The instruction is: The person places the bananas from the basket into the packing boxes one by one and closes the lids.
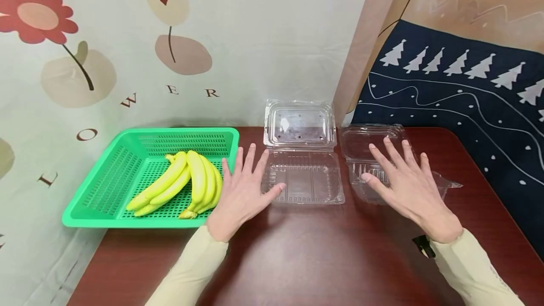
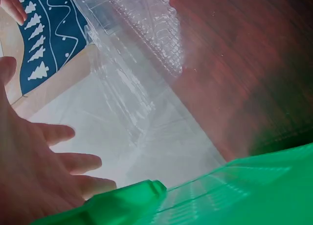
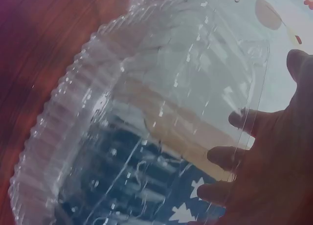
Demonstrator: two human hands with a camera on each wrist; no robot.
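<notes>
My left hand (image 1: 240, 195) is spread with straight fingers, between the green plastic basket (image 1: 150, 224) and an opened clear plastic clamshell box (image 1: 302, 178). It holds nothing. Two small bunches of bananas, the left bunch (image 1: 163, 185) and the right bunch (image 1: 206, 183), lie in the basket. My right hand (image 1: 412, 192), also with fingers spread and nothing in it, is over a second clear box (image 1: 367, 181). That box's raised lid (image 1: 361, 143) leans toward the back, and the hand hides part of the box. In the right wrist view, ribbed clear plastic (image 3: 83, 102) shows near the fingers.
All of this stands on a dark red-brown table (image 1: 323, 254). Behind it hangs a pale printed cloth (image 1: 255, 37) with flowers and letters, and a navy cloth (image 1: 459, 84) with white trees is at the right. A small black item (image 1: 423, 246) is at the right wrist.
</notes>
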